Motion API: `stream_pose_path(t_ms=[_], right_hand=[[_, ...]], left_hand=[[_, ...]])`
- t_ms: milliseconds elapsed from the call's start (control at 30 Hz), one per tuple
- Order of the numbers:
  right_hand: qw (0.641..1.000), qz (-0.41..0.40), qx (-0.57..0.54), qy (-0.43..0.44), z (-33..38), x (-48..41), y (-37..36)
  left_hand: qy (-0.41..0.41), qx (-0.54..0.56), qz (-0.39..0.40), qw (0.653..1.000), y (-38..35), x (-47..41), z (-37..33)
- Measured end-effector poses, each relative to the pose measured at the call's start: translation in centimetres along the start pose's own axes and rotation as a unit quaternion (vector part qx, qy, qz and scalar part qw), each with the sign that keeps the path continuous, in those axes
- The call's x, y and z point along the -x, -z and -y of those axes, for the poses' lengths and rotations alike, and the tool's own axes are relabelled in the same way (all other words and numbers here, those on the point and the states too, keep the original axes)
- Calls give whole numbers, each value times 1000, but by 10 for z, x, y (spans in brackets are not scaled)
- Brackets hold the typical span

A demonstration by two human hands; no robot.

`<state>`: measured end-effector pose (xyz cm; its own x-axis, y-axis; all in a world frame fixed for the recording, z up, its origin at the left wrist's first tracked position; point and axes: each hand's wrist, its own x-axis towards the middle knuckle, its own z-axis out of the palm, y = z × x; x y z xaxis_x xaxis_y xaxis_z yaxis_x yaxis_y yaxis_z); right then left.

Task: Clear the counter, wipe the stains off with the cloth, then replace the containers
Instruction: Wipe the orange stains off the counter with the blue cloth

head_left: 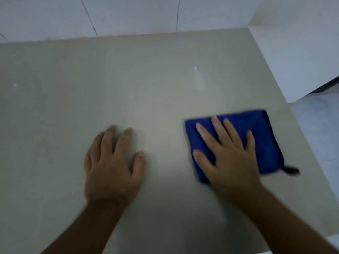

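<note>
A folded blue cloth (256,125) with a small black loop at its near right corner lies flat on the beige counter (128,79), right of centre. My right hand (229,154) presses palm-down on the cloth, fingers spread over it. My left hand (111,164) rests flat on the bare counter to the left, fingers apart, nothing in it. A pale smear (199,79) shows on the counter beyond the cloth. No containers are in view.
A white tiled wall (128,13) runs along the counter's far edge, and a white side wall (297,52) closes the far right. The counter's right edge drops to a pale floor (319,129).
</note>
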<state>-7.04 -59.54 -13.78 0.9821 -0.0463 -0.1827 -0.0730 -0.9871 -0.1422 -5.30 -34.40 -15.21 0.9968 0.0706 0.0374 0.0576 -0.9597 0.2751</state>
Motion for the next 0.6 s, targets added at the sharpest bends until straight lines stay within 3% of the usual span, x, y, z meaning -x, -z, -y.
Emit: stream_pose_path(t_ms=[133, 267, 433, 600], right_hand=[[1000, 2, 5, -6, -31, -96, 20], [1000, 14, -7, 9, -49, -113, 23], [1000, -19, -4, 20, -79, -29, 16], [1000, -13, -4, -22, -109, 86, -1]], left_hand=[[8, 19, 15, 1000, 3, 1, -3], [39, 41, 9, 998, 9, 14, -32], [-11, 34, 7, 999, -9, 69, -96], [-20, -14, 15, 1000, -24, 77, -98]])
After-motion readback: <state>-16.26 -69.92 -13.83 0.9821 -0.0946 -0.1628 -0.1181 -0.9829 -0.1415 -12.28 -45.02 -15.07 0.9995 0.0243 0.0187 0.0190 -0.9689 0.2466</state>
